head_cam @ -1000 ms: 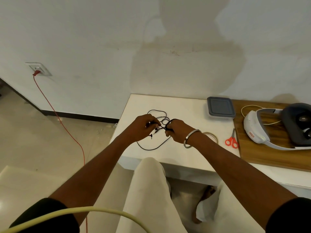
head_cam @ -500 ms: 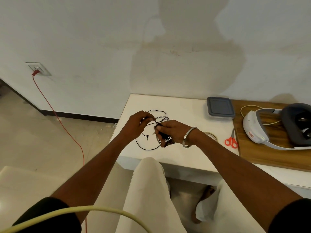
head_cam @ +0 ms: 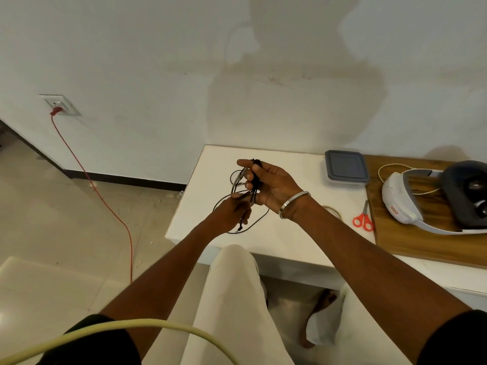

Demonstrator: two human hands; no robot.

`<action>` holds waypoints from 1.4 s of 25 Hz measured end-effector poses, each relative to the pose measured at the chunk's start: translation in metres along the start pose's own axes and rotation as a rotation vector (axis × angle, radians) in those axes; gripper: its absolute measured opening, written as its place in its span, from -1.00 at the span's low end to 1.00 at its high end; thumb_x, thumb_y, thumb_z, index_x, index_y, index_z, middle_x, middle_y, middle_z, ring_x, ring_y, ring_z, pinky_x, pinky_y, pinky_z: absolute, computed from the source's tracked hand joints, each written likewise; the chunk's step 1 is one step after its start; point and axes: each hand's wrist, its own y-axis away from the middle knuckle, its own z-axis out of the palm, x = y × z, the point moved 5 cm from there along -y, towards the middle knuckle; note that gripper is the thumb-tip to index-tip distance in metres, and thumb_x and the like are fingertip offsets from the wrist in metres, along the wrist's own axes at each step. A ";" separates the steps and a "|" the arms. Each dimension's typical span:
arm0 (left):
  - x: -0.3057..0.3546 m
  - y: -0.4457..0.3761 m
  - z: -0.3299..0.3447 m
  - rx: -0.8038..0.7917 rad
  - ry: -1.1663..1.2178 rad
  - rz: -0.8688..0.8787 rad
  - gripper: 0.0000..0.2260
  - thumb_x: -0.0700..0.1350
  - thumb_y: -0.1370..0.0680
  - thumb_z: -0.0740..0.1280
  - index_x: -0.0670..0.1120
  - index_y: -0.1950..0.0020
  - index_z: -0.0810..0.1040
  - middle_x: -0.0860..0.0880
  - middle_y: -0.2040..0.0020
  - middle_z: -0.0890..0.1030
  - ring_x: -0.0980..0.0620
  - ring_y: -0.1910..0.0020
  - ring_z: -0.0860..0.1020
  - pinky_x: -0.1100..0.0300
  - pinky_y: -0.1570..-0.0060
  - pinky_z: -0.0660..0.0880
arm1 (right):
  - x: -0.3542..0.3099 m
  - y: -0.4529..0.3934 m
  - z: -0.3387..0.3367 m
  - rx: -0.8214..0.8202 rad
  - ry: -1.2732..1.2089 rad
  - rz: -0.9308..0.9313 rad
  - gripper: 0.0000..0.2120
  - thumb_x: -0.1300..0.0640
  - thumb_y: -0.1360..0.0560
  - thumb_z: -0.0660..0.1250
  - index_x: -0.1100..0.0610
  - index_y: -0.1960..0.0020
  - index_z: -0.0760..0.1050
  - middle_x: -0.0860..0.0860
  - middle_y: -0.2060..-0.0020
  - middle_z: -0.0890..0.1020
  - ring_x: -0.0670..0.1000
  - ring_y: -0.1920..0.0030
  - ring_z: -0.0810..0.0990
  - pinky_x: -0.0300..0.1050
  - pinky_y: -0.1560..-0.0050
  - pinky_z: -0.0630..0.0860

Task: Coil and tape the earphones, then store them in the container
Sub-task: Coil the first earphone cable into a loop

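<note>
At centre frame, the left hand [head_cam: 233,213] is pinching a strand of the black earphones [head_cam: 246,192] from below, while the right hand [head_cam: 268,184], palm up just above it, is gripping the gathered loops between thumb and curled fingers. A loose loop is trailing onto the white table [head_cam: 290,233]; at right, the lidded container [head_cam: 345,167] is sitting well apart.

Soft, even daylight filled the scene without glare, casting only faint shadows behind the container [head_cam: 345,167] and headset [head_cam: 432,198] on the wall [head_cam: 158,61], while the wide lens bent the edges and slight blur softened the left hand [head_cam: 234,210].
</note>
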 end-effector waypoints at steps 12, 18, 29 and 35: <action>0.021 0.019 0.003 -0.087 -0.093 0.045 -0.76 -0.25 -0.64 0.14 -0.17 -0.21 0.55 -0.03 0.27 0.57 0.09 0.46 0.41 0.31 0.47 0.34 | -0.010 0.003 -0.029 0.408 1.032 -0.289 -0.75 0.22 -0.61 0.10 0.17 -0.14 0.52 -0.06 0.32 0.51 -0.02 0.31 0.50 -0.30 0.20 0.49; 0.023 0.018 -0.010 0.225 -0.067 0.068 -0.91 -0.15 -0.56 0.33 -0.08 0.11 0.62 -0.06 0.30 0.66 0.04 0.39 0.61 0.21 0.29 0.58 | 0.023 -0.008 -0.028 0.195 1.608 -0.077 -0.86 0.33 -0.54 0.13 0.29 0.02 0.46 0.15 0.10 0.54 0.11 0.11 0.50 -0.07 0.09 0.41; -0.018 0.033 0.014 0.402 0.887 -0.203 -0.83 -0.04 -0.55 0.35 -0.07 -0.07 0.63 -0.05 -0.03 0.68 0.00 -0.06 0.62 0.06 -0.10 0.56 | 0.050 0.000 -0.012 0.236 1.545 -0.052 -0.87 0.27 -0.55 0.11 0.24 0.00 0.43 0.11 0.06 0.51 0.01 0.13 0.45 -0.10 0.09 0.43; -0.009 0.026 0.005 0.330 0.884 -0.116 -0.80 -0.20 -0.58 0.30 -0.20 -0.18 0.58 -0.13 -0.04 0.67 -0.06 -0.07 0.63 0.21 0.00 0.59 | 0.055 0.000 -0.016 0.204 1.638 -0.021 -0.73 0.38 -0.47 0.15 0.23 -0.14 0.40 0.14 -0.09 0.46 0.10 0.01 0.53 -0.09 0.02 0.49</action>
